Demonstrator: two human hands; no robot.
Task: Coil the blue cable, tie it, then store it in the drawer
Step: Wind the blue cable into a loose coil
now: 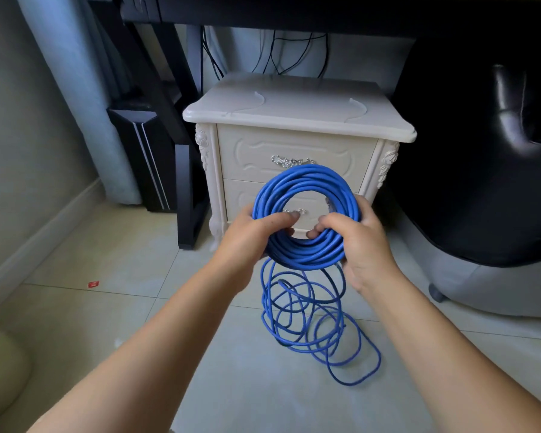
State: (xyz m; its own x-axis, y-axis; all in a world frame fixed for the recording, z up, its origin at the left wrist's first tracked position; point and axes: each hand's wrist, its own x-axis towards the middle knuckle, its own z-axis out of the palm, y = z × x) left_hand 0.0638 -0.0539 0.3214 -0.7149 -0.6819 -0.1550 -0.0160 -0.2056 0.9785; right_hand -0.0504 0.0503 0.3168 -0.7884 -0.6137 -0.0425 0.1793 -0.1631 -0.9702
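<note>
Left hand (247, 232), right hand (355, 235): both gripping blue cable (306, 179) coil, held before shut drawers (294, 148); slack tangled on floor (107, 307). Feed slack in even, untwisted loops.

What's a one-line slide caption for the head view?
Left hand and right hand hold a partly wound blue cable before a cream nightstand, drawers closed, loose loops on the tile floor.

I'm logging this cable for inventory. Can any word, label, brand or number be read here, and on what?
No text can be read in this picture.
Red scrap: any marks are too small to read.
Blue cable: no print legible on it.
Cabinet: no label shows.
</note>
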